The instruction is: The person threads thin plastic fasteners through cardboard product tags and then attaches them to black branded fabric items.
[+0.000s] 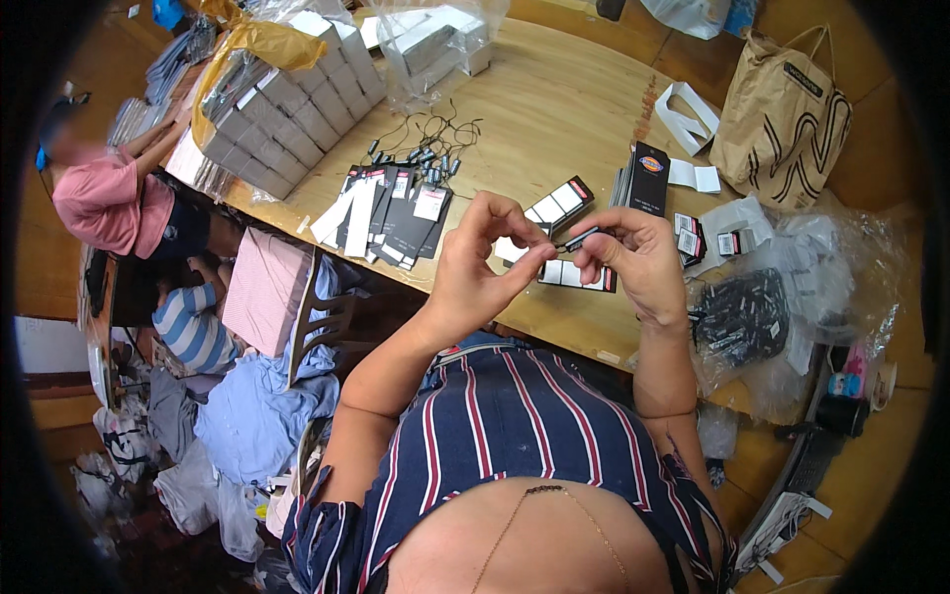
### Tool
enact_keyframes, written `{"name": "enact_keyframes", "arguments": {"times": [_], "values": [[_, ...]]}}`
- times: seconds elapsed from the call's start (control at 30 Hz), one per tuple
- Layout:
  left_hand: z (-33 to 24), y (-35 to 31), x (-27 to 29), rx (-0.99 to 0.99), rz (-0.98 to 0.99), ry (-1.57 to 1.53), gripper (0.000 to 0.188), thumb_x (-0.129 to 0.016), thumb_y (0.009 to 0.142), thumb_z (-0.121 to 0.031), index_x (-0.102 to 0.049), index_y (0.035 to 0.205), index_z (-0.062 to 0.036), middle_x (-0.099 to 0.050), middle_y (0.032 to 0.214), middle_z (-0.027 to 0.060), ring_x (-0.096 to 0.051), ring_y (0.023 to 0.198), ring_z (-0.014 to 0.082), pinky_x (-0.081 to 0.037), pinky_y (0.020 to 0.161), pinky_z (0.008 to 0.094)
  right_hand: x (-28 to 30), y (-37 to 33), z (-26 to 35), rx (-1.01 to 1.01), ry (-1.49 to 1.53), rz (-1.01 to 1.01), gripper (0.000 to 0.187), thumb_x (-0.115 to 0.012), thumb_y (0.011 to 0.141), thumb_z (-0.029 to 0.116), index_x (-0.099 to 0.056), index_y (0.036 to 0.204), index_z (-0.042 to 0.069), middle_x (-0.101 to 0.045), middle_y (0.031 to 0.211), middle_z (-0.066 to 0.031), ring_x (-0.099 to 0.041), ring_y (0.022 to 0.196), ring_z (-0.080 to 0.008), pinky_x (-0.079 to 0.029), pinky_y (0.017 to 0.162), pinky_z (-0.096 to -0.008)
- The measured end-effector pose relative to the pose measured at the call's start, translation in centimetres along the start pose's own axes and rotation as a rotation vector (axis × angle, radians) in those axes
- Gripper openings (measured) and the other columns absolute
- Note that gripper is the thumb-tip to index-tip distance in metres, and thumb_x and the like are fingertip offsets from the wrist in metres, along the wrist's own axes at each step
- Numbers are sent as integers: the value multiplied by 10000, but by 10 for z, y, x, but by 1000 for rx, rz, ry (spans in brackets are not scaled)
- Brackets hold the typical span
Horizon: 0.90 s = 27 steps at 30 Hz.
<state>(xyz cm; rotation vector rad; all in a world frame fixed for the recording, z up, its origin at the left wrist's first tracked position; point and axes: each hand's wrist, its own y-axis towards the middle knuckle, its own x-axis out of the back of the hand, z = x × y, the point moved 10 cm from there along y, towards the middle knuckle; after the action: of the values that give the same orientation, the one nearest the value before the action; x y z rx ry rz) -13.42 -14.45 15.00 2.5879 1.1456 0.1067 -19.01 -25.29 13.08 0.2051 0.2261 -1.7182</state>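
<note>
Over the near edge of the wooden table, my two hands meet at a small dark hang-tag string. My left hand pinches one end between thumb and forefinger. My right hand grips the dark plastic end piece between thumb and fingers. Under and behind the hands lie black hang tags with white labels, partly covered. To the left are fanned black hang tags, with black cords ending in small dark pieces spread beyond them. Just past my right hand stands a stack of black tags.
Stacked white boxes fill the table's left side. A brown paper bag stands at right, near clear plastic bags holding a dark bundle. A plastic chair sits at left. Another person in a pink shirt works beyond it.
</note>
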Motion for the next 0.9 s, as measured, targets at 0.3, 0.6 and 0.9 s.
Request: {"name": "enact_keyframes", "arguments": {"times": [0.3,0.6,0.9], "values": [[-4,2,-5,-38,43,75,286,-565,711,78,-326,813,-43,-530,726,90,-541,712,134,-437,663,237,0,0,7,133,51,-76,120,-550,784,67,-559,846,-35,-581,739,-82,-573,632,-120,-466,570,-216],[-1,1,-6,-13,61,87,267,-565,715,61,-336,803,-42,-523,734,76,-529,710,119,-423,630,225,-4,0,3,135,67,-86,121,-542,787,72,-539,832,-41,-579,729,-92,-581,637,-136,-482,601,-238],[-3,1,-8,-43,64,188,207,-558,674,74,-375,740,4,-485,643,90,-555,625,177,-435,599,257,-3,1,-6,87,-26,-105,112,-535,788,63,-535,820,-44,-576,707,-82,-571,614,-124,-475,587,-231]]}}
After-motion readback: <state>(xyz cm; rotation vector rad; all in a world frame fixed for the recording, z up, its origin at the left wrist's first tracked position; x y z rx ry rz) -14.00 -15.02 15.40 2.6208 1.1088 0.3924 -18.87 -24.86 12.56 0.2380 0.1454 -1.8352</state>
